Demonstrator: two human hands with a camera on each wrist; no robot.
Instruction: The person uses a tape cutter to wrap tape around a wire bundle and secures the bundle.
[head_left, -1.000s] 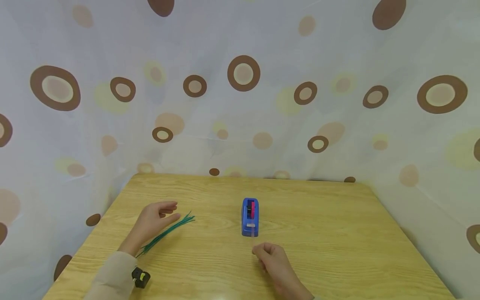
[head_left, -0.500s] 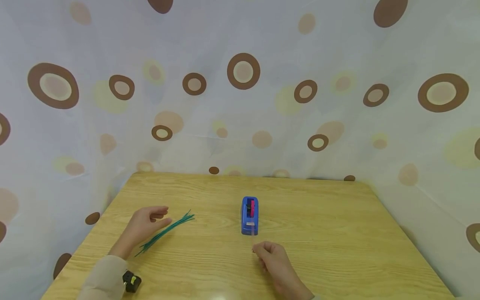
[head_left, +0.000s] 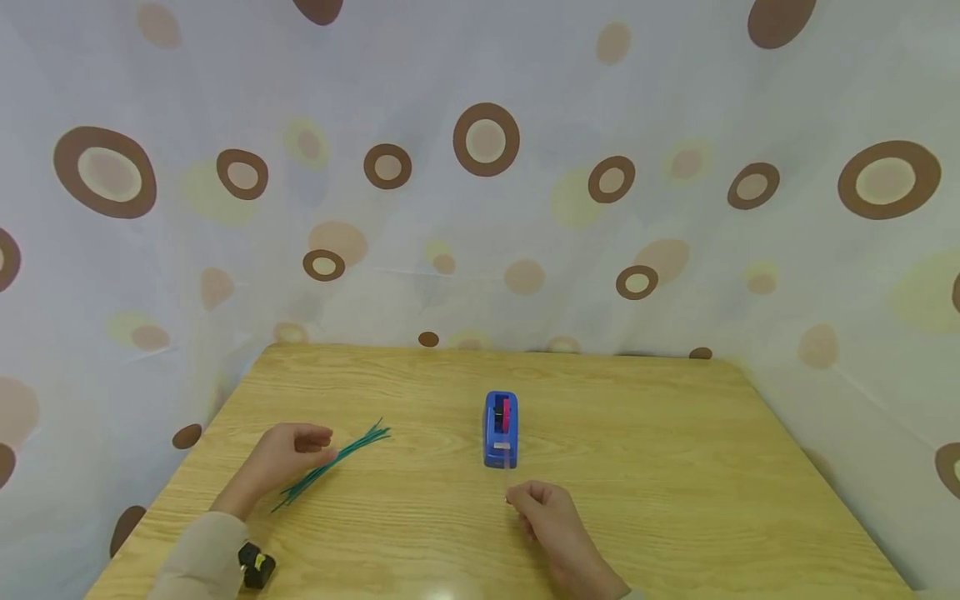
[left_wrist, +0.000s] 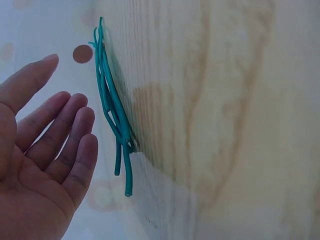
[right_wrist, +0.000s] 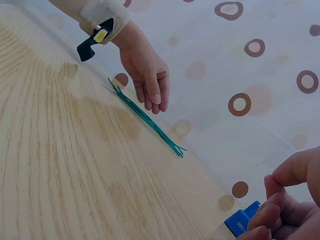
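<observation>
Pale, see-through tape (head_left: 507, 472) ends in your right hand (head_left: 553, 527), pinched between thumb and fingers, and runs in a short strip back to the blue dispenser (head_left: 498, 440), which stands on the wooden tabletop (head_left: 637, 450) just ahead of that hand. Expect the tape to weigh next to nothing, limp, clingy and quick to fold onto itself; hold it by its very end and keep off the sticky face. The dispenser ought to be the heavier, steadier piece, best taken by its solid sides, clear of any cutting edge. Your left hand (head_left: 285, 457) grips nothing: its fingers lie relaxed, just beside the green strands (right_wrist: 147, 119) and apart from them. Those look light, smooth and springy, perhaps coated wire, so gather them round the middle of the bundle. You can't make out the exact tape end beneath your fingertips, and in the right wrist view your fingers hide part of the dispenser. From above, your left hand covers some of the strands, and your left sleeve (head_left: 198, 558) is cut off below.
</observation>
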